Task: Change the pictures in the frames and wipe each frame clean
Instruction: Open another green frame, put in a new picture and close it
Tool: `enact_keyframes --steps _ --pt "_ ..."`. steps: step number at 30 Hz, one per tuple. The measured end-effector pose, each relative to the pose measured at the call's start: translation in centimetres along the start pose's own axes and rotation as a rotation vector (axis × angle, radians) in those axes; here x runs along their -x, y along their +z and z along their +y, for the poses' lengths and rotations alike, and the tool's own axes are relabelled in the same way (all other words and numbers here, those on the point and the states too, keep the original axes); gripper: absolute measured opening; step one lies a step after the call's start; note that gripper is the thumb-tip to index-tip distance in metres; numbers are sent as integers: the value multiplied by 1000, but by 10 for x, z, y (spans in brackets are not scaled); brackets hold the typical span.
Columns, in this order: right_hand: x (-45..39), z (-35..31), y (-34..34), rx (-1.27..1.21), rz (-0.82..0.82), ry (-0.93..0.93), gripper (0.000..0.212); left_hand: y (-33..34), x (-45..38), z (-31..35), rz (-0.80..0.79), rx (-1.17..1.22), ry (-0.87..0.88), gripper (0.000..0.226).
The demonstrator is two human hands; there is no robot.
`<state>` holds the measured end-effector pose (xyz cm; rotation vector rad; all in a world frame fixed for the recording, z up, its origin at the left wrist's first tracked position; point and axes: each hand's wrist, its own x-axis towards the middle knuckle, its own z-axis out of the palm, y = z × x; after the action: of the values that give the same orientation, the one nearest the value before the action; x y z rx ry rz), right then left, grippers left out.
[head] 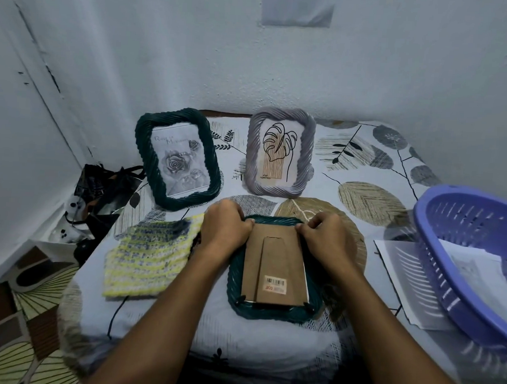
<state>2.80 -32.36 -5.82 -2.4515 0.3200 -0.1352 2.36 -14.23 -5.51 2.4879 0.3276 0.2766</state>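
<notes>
Cardboard, brown and flat, forms the backing board (274,264) of a dark green twisted-rope picture frame (268,311) lying face down at lower centre on the leaf-patterned cloth of the worktop (237,339). A barcode sticker (275,284) sits near the board's lower edge; its red print is too blurred to read. The left hand (225,224) and the right hand (322,234) each have their grip curled and pinching the board's upper corners. Left of them lies a yellow, white and blue crocheted cloth (150,259). Behind stand a second dark green rope frame with a grey rose picture (177,157), its writing unclear, and a pale lilac rope frame with a line-drawn leaf (280,152). At right a purple slotted plastic basket (462,255) holds papers (478,277).
</notes>
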Motion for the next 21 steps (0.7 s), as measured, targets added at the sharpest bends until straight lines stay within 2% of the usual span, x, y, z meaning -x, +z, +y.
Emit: enact_keyframes --steps 7,14,19,21 --pt "0 1 -3 13 -10 -6 14 -6 -1 -2 -72 -18 57 16" --pt "0 2 -4 20 -1 -28 12 -7 -2 -8 -78 -12 99 13" --pt "5 4 -10 -43 -58 -100 18 -12 4 -7 -64 27 86 27" --pt "11 4 -18 -68 -109 -129 26 -20 12 -7 -78 41 58 26"
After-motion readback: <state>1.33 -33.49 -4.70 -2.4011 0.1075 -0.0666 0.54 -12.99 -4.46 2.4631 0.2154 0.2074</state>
